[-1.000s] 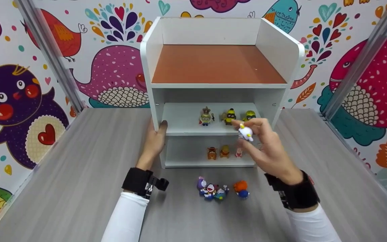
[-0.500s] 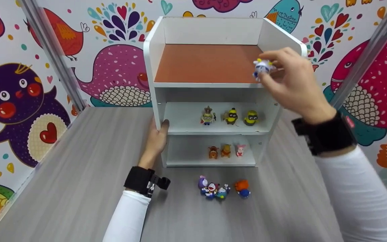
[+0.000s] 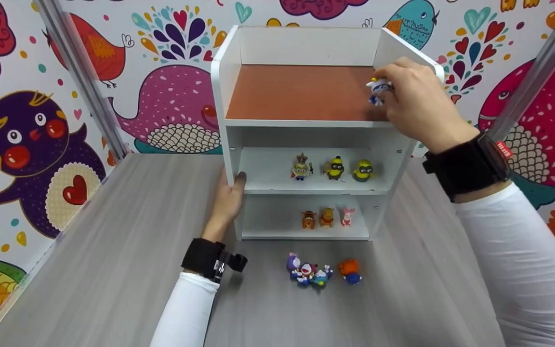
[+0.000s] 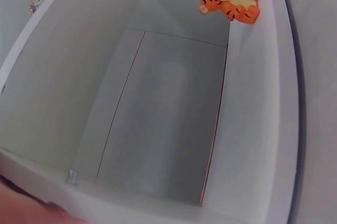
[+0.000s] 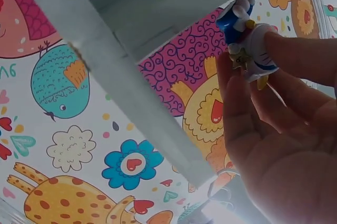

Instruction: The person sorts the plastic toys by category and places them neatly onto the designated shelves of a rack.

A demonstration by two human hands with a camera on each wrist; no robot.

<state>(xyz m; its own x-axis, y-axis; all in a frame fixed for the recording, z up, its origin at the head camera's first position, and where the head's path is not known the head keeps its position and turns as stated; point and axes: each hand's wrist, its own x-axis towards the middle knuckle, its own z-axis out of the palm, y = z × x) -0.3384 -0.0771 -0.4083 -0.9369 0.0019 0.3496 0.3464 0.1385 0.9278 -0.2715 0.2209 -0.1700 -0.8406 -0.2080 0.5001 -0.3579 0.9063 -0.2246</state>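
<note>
My right hand (image 3: 417, 101) pinches a small white and blue toy figurine (image 3: 377, 92) with yellow bits on its head. It holds the figurine upright, close over the right end of the brown top board (image 3: 301, 91) of a white shelf unit (image 3: 306, 124). In the right wrist view, the thumb and fingers close around the figurine's white head (image 5: 260, 50), its blue part pointing away from the palm. My left hand (image 3: 228, 200) grips the unit's left side panel, thumb on the front edge and fingers hidden behind. A bit of that hand (image 4: 31, 208) shows in the left wrist view.
Three yellow minion figurines (image 3: 334, 168) stand on the middle shelf. Below them are a tiger figurine (image 3: 308, 220), a yellow bear (image 3: 326, 218) and a pink piglet (image 3: 347, 218). Several figurines (image 3: 307, 272) cluster on the table in front, beside an orange and blue one (image 3: 350, 270).
My right hand has carried the figurine up from in front of the middle shelf to the top board and turned it upright. My left hand has stayed on the side panel.
</note>
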